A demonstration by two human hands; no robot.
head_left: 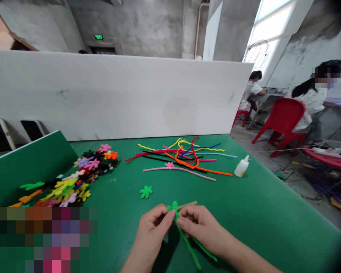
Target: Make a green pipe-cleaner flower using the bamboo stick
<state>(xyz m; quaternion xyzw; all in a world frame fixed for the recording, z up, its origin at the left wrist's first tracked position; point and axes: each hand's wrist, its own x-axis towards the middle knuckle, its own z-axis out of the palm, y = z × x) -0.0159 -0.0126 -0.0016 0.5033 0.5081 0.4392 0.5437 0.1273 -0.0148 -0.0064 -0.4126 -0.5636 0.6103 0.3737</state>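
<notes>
My left hand [155,232] pinches the looped top of a bright green pipe cleaner [188,245] between thumb and fingers. My right hand [202,229] is closed on the same pipe cleaner just below the loops. Two long green ends hang down toward me. A tan strip [191,204] sticks out behind the right fingers; whether the hand holds it I cannot tell. On the table beyond my left hand lies a finished green pipe-cleaner flower [146,192].
Loose colored pipe cleaners [184,157] and a pink flower [169,165] lie farther back, with a small glue bottle [241,167] at right. Many fuzzy flowers [68,187] are heaped at left by a green board [34,159]. A white panel [116,96] borders the table [258,212].
</notes>
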